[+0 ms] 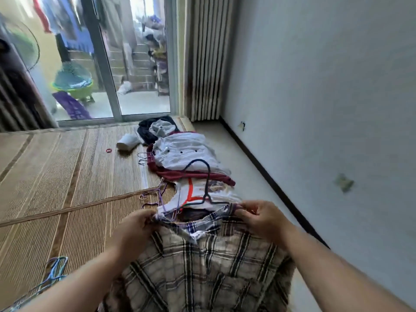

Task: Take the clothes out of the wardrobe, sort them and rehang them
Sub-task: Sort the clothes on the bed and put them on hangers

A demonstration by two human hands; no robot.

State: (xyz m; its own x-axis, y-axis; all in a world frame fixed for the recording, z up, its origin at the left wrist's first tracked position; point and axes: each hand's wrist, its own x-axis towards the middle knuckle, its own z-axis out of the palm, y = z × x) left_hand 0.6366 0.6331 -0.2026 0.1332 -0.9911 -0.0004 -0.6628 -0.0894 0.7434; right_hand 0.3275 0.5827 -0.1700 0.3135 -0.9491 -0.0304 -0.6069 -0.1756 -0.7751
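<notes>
A brown and white plaid shirt (202,264) hangs in front of me, held up by its shoulders. My left hand (135,228) grips the left shoulder and my right hand (261,217) pinches the right shoulder near the collar. A dark hanger (208,183) sticks up just beyond the collar; whether it sits in the shirt I cannot tell. Behind it lie a white garment with a red stripe (191,194), a maroon garment (180,174), a white buttoned shirt (184,152) and dark clothes (148,129) in a row.
A woven straw mat (56,176) covers the floor at left. Purple wire hangers (155,194) lie beside the pile, blue hangers (54,271) at lower left. A white cup-like object (127,141) and a small red ring (109,150) lie on the mat. Wall at right, glass door behind.
</notes>
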